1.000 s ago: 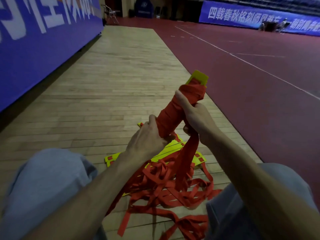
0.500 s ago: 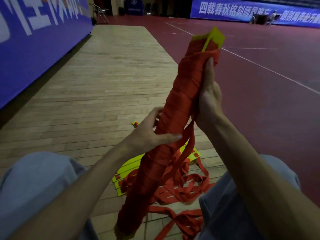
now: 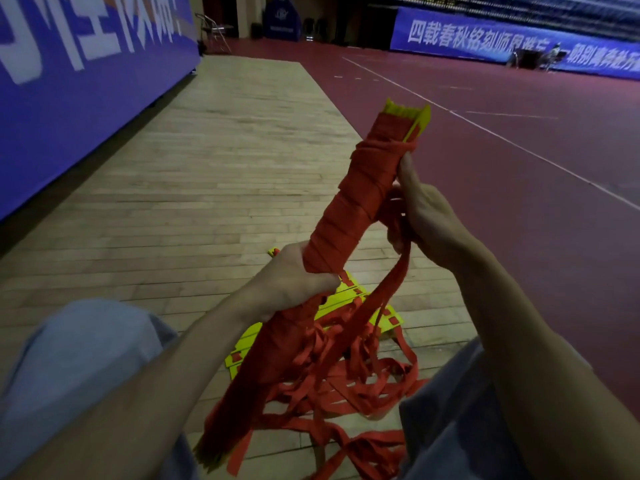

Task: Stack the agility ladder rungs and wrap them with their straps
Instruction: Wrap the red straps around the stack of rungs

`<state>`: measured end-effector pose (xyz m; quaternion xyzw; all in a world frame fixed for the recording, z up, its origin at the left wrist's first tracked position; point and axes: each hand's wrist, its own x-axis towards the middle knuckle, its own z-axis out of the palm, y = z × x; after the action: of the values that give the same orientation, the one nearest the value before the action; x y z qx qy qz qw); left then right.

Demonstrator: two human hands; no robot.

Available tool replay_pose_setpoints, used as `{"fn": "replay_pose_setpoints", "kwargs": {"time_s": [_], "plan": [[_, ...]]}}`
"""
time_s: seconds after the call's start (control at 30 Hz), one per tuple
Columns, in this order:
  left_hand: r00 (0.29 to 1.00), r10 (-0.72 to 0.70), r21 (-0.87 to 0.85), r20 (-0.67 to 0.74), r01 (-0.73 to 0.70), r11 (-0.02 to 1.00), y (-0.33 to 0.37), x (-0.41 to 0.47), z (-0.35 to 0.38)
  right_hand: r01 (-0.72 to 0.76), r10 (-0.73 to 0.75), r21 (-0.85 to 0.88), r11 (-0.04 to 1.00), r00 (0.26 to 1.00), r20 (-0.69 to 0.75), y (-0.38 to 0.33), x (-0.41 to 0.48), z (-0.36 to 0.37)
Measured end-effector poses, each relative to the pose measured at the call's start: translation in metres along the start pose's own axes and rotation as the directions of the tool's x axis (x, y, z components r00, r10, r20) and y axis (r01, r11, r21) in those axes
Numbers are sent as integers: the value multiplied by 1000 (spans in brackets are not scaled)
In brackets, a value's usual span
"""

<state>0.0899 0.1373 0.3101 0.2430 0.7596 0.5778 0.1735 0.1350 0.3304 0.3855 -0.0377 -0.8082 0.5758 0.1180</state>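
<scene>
A long bundle of yellow ladder rungs (image 3: 349,209), wound in red strap, stands tilted between my knees, its yellow top end showing at the upper right. My left hand (image 3: 294,282) grips the bundle around its middle. My right hand (image 3: 419,209) sits against the bundle's right side and grips a loose red strap (image 3: 388,292) that hangs down from it. More yellow rungs (image 3: 349,296) lie on the floor behind the bundle under a tangle of red straps (image 3: 346,386).
I sit on a wooden floor strip (image 3: 214,174) with my knees (image 3: 79,362) on both sides. A blue banner wall (image 3: 69,71) runs along the left. Dark red court floor (image 3: 519,168) spreads to the right.
The bundle's top has swung a little to the right. My right hand slid down from near the top and now holds the hanging strap. My left hand keeps its grip.
</scene>
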Motion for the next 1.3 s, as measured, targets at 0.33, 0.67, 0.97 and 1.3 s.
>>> {"fn": "replay_pose_setpoints", "kwargs": {"time_s": [0.33,0.67,0.97,1.3], "plan": [[961,56,547,-270,105,830,-11,0,4,-135,152,155,979,983,-102,7,0,48],[976,214,440,39,-209,873,-4,-8,-1,-42,151,234,971,868,-474,14,4,46],[908,98,-377,409,70,923,5,-17,10,192,-59,526,829,964,-258,-5,-4,35],[989,-134,-130,63,142,981,-15,-1,-3,-132,127,-41,990,985,-113,15,5,32]]}}
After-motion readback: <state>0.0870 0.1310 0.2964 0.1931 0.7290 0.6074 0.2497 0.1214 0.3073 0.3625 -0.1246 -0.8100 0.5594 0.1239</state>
